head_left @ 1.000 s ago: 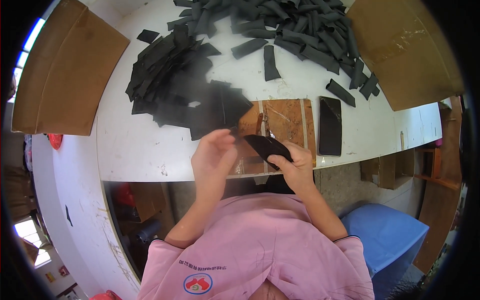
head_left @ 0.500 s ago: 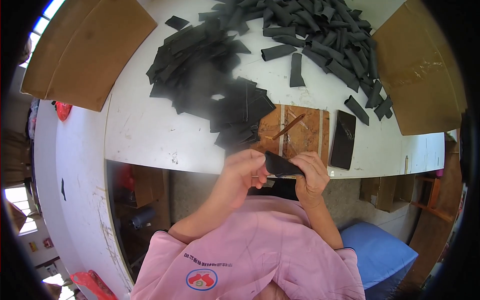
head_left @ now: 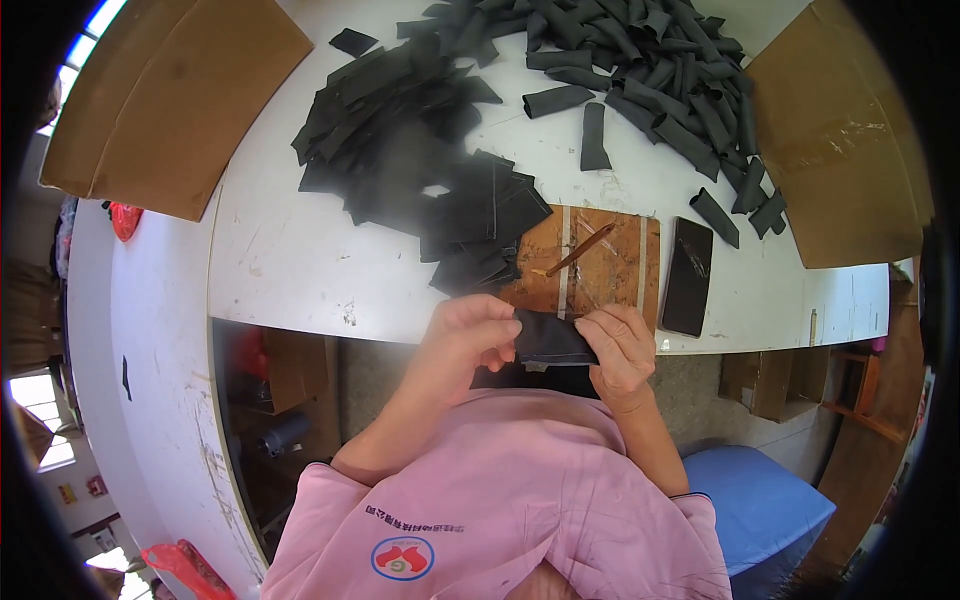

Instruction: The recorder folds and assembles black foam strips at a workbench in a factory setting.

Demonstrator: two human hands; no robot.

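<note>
Both hands hold one black fabric piece at the table's near edge, just in front of the wooden board. The left hand pinches its left end; the right hand pinches its right end. Step in hand, as judged: shaping a flat piece. The next move calls for an even grip on both ends.

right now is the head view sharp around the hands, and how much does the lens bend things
Head view: both hands, left and right, and the dark fabric piece they hold are sharp. The white table edge curves strongly, black corners ring the frame, and a hazy smear softens the flat black pile. Lighting is even, without harsh glare.
</note>
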